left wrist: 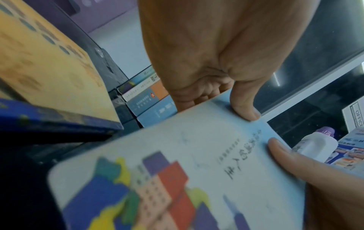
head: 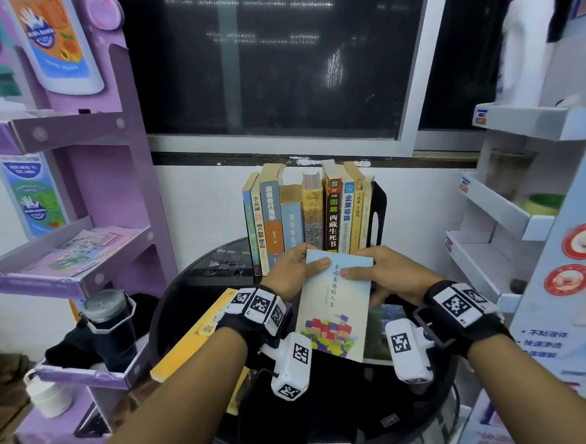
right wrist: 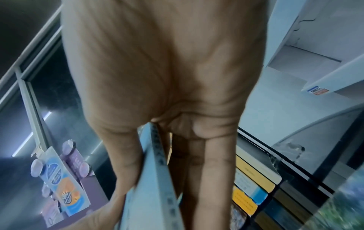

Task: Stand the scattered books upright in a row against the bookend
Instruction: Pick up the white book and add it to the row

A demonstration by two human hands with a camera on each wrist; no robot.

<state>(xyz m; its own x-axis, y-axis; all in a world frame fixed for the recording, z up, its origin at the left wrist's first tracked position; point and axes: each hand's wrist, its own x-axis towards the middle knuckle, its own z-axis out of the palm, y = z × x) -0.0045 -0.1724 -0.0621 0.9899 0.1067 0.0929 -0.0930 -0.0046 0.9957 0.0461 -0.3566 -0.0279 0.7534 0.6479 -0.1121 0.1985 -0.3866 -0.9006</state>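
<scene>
A pale blue book [head: 334, 301] with coloured blocks on its cover is held tilted above the round black table [head: 416, 416]. My left hand [head: 294, 269] pinches its top left corner, thumb on the cover. My right hand [head: 387, 272] grips its right edge, thumb on top and fingers underneath. In the left wrist view the pale blue book [left wrist: 197, 179] fills the lower half. Behind it several books [head: 308, 214] stand upright in a row against the black bookend [head: 377, 213]. A yellow book [head: 192, 334] lies flat at the left, and a green-covered book [head: 382, 333] lies under the held one.
A purple display shelf [head: 78, 207] with a dark tumbler [head: 109, 322] stands at the left. White shelves [head: 510, 215] stand at the right. A dark window [head: 274, 58] and white wall lie behind the book row.
</scene>
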